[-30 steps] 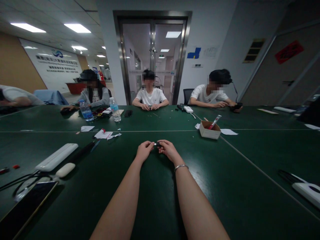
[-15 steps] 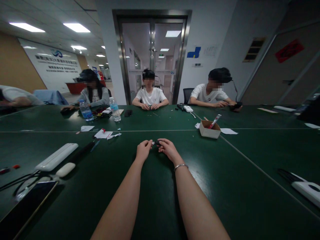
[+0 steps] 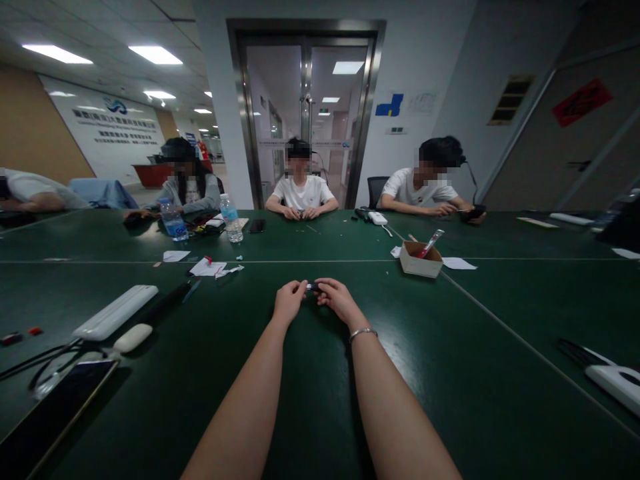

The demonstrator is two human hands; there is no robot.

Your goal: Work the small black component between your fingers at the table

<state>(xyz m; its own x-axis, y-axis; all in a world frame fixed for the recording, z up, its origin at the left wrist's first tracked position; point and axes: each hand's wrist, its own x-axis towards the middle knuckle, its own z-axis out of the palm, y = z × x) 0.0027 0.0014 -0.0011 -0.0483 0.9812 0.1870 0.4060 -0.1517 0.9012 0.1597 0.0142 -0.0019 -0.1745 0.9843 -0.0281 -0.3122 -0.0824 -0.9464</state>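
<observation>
A dark green table is filling a lit office, three people sitting across it. The left hand and right hand are pinching a small dark object (too tiny to identify) between closed fingertips, just above the table; nothing is differing from earlier

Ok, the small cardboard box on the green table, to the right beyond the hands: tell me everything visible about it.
The cardboard box is small, shallow, open-topped and tan, like plain card. It sits flat on the dark green table, right of and beyond the person's hands, near a seam line. A red-and-silver stick-like item leans out of it toward the upper right. White paper scraps lie beside it. No hand touches it.
</observation>
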